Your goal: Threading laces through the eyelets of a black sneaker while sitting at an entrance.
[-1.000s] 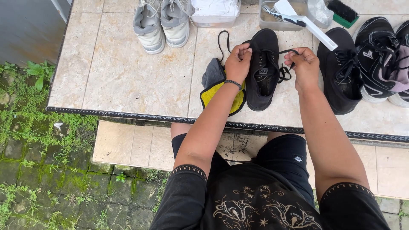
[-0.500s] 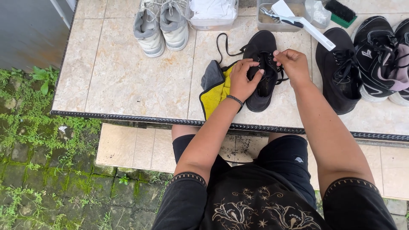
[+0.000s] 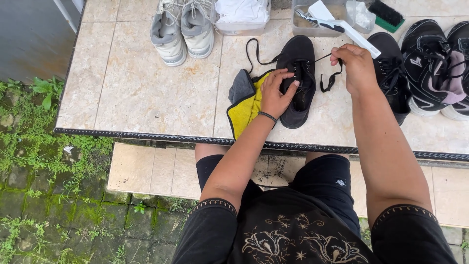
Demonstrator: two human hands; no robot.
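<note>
A black lace-up shoe (image 3: 300, 73) lies on the tiled tabletop (image 3: 141, 93), toe toward me. My left hand (image 3: 276, 93) rests flat on its left side, fingers over the eyelets. My right hand (image 3: 354, 66) is raised to the right of the shoe, fingers pinched on the black lace (image 3: 328, 80), which hangs in a loop below. The lace's other end (image 3: 254, 54) trails off the shoe's far left. A yellow and grey cloth (image 3: 244, 102) lies under my left wrist.
A grey sneaker pair (image 3: 181, 29) stands at the back. Another black shoe (image 3: 393, 83) and black-and-white sneakers (image 3: 435, 63) lie right. A clear tub (image 3: 317, 19) with brushes, a white container (image 3: 242, 14) and a green brush (image 3: 386, 12) line the far edge. Mossy paving lies left.
My right hand has pulled the lace up and out to the right. My left hand has shifted from the laces to pressing the shoe's side.
</note>
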